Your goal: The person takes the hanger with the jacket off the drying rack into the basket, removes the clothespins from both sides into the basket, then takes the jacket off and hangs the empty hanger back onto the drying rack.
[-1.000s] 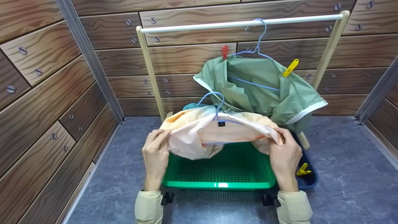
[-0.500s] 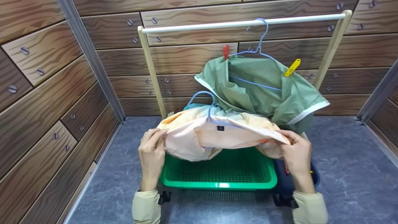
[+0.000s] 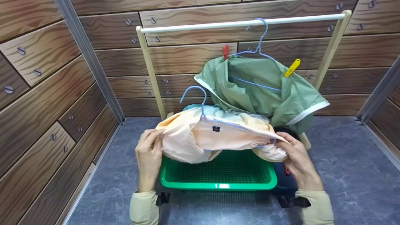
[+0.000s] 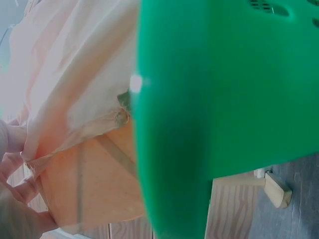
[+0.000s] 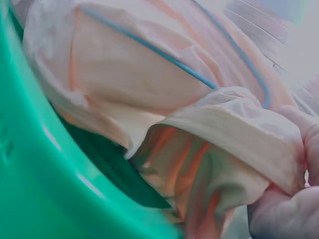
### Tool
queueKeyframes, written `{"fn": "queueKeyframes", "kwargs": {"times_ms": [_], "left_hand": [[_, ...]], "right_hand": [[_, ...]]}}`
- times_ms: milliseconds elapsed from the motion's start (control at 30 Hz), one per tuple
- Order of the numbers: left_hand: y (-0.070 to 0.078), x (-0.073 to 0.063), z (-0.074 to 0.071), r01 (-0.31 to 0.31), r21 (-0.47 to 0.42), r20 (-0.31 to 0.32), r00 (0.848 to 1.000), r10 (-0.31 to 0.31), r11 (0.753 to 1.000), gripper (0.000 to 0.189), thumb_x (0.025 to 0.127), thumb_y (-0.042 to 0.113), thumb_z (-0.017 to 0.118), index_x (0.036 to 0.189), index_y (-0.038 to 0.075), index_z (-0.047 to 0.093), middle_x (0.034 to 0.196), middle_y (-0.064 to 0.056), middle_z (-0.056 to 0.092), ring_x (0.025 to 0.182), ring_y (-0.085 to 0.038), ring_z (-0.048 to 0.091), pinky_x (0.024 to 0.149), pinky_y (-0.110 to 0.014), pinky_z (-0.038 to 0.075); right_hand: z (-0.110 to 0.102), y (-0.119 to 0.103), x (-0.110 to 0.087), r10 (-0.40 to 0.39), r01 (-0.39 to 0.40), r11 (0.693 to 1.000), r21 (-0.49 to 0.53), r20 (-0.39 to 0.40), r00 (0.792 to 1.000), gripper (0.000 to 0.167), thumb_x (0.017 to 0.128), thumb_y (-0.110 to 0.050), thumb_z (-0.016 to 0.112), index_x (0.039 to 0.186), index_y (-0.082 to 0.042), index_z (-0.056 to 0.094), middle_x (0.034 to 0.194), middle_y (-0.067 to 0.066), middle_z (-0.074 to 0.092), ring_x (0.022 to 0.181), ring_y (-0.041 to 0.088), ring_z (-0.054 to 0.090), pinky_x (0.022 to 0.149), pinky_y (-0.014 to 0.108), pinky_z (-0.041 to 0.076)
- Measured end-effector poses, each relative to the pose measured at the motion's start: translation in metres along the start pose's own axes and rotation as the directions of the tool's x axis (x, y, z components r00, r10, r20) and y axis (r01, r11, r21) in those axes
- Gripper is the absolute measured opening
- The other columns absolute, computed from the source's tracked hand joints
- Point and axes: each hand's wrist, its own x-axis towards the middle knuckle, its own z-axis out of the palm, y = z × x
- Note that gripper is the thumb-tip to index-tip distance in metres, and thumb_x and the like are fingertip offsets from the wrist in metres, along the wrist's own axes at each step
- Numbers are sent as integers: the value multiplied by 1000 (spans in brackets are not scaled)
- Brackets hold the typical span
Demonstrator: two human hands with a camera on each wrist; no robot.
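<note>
A pale peach garment point(image 3: 225, 137) with a small black neck label is spread between both hands above a green basket point(image 3: 218, 185). Inside it sits a blue hanger point(image 3: 205, 97), its hook standing up out of the neck, left of the label. My left hand point(image 3: 147, 156) pinches the garment's left shoulder edge; the left wrist view shows thumb and fingers on the peach cloth point(image 4: 94, 179). At the other end my right hand point(image 3: 300, 159) pinches the right edge. In the right wrist view the hanger's blue arm point(image 5: 239, 50) reaches close to the right fingers.
Behind, a green garment point(image 3: 250, 90) hangs by a blue hanger from a rack's white bar point(image 3: 200, 26). A red clothespin point(image 3: 225, 52) and a yellow clothespin point(image 3: 292, 67) clip it. A dark blue tray point(image 3: 282, 178) with a red clothespin lies right of the basket, partly hidden.
My right hand has moved right and turned, palm side now more visible. The garment is stretched wider, and the hanger has shifted left, its hook swinging left and rising.
</note>
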Motion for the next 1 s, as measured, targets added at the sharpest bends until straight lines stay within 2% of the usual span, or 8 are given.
{"fn": "queueKeyframes", "kwargs": {"times_ms": [133,233,367,467,600,700,900,1000], "left_hand": [[1,2,0,22,-21,15,1000,-21,1000,13,89,2,70,98,9,77,95,0,67,83,-17,59,70,-19,45],[2,2,2,26,-25,20,999,-25,999,13,89,2,70,98,8,76,95,0,67,81,-17,59,68,-19,45],[3,0,4,19,-28,12,1000,-18,999,12,89,3,70,98,7,76,94,-1,67,79,-17,59,68,-19,45],[4,-2,7,20,-27,5,1000,-20,999,11,89,2,70,97,6,76,93,-1,67,76,-17,58,66,-18,45],[5,-5,8,23,-15,0,1000,-23,1000,10,89,4,70,97,6,76,92,0,67,75,-16,58,64,-17,44],[5,-5,9,25,-15,1,1000,-25,1000,9,90,5,70,97,6,76,92,0,67,75,-16,58,64,-17,44],[7,-3,7,44,-31,-8,999,-44,999,10,89,5,70,97,9,77,92,0,67,75,-15,57,65,-18,44],[8,-3,6,53,-41,-15,998,-53,998,11,88,5,71,97,9,77,92,0,67,75,-15,57,65,-18,43]], "right_hand": [[-1,1,-1,-126,124,987,-99,-15,992,25,89,17,56,98,-3,69,91,7,67,69,11,61,55,20,49],[-1,1,-2,-268,241,897,-371,-20,963,18,87,13,64,100,2,71,86,5,68,63,8,56,50,19,44],[0,-3,-8,-431,292,562,-774,27,902,9,86,-6,74,93,-9,77,72,-1,63,59,8,50,51,20,37],[2,-6,-14,-495,261,331,-907,68,866,3,85,-19,78,87,-20,78,71,-6,63,61,10,50,55,21,36],[4,-6,-17,-512,254,231,-939,105,852,6,86,-24,77,90,-19,77,83,-7,68,68,11,54,62,23,39],[6,-4,-15,-510,259,297,-919,77,857,6,86,-19,77,91,-16,77,80,-4,68,67,9,54,61,21,39],[15,7,-6,-374,303,838,-454,-73,925,13,84,9,71,97,5,71,77,10,68,63,9,60,55,20,48],[21,11,-4,-241,221,963,-155,-122,963,13,87,12,66,95,3,70,79,9,69,67,13,64,58,23,52]]}}
